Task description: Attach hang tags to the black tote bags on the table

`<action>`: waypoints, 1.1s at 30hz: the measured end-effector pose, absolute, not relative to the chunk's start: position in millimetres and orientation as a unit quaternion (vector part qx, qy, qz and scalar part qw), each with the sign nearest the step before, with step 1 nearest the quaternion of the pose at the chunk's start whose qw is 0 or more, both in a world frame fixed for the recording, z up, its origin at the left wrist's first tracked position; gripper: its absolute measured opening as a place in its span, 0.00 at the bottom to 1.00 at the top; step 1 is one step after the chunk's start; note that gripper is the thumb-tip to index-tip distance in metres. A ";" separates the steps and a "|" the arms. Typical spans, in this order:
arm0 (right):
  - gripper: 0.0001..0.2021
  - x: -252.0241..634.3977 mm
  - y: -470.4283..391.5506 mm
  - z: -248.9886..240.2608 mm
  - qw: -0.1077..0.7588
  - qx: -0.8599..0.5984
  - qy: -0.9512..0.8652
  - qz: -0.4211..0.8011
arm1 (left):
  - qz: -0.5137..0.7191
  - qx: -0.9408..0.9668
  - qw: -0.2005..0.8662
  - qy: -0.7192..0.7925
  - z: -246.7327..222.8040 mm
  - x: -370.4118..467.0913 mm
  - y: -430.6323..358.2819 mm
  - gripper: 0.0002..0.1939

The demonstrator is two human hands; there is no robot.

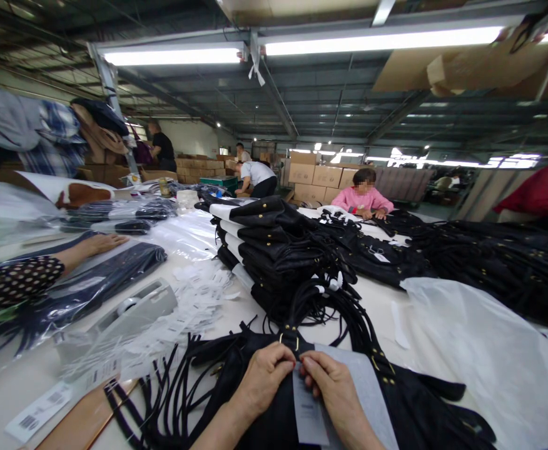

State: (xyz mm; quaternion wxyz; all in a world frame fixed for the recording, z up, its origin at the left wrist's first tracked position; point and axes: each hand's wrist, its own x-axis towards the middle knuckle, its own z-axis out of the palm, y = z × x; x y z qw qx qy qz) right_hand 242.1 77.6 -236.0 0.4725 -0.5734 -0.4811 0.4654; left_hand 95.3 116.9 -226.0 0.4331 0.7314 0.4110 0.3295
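Both of my hands meet over a black fringed bag (pixel 227 387) at the bottom centre. The fingers of my left hand (pixel 265 374) are pinched near the top of a pale printed tag (pixel 309 412), just below a brass ring on the bag's strap. My right hand (pixel 331 382) is closed on the tag's upper edge, with its thumb and forefinger together. What my left fingertips hold is too small to make out. White sheet material (pixel 365 381) lies on the bag to the right of the tag.
Stacked black bags (pixel 274 244) rise behind my hands. Loose labels (pixel 194 300) and a grey dispenser (pixel 137 312) lie left, where another person's hand (pixel 100 244) rests on a wrapped bag. Clear plastic (pixel 485 350) covers the right side. A person in pink (pixel 365 197) works across the table.
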 end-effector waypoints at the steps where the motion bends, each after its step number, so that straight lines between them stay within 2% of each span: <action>1: 0.15 243.0 78.2 -234.3 0.480 -0.564 -0.467 0.484 | 0.330 0.731 0.434 0.410 -226.1 95.3 116.6 0.08; 9: 0.14 243.3 77.9 -232.1 0.493 -0.552 -0.445 0.504 | 0.327 0.741 0.409 0.421 -227.0 95.5 115.8 0.09; 18: 0.12 237.7 77.2 -242.3 0.461 -0.566 -0.513 0.452 | 0.334 0.741 0.400 0.424 -229.9 97.6 115.6 0.09; 25: 0.12 233.5 75.4 -250.2 0.423 -0.614 -0.567 0.350 | 0.322 0.763 0.359 0.430 -231.5 99.2 112.7 0.09; 33: 0.13 234.5 74.5 -250.6 0.425 -0.604 -0.578 0.346 | 0.306 0.816 0.314 0.378 -239.8 95.0 114.2 0.11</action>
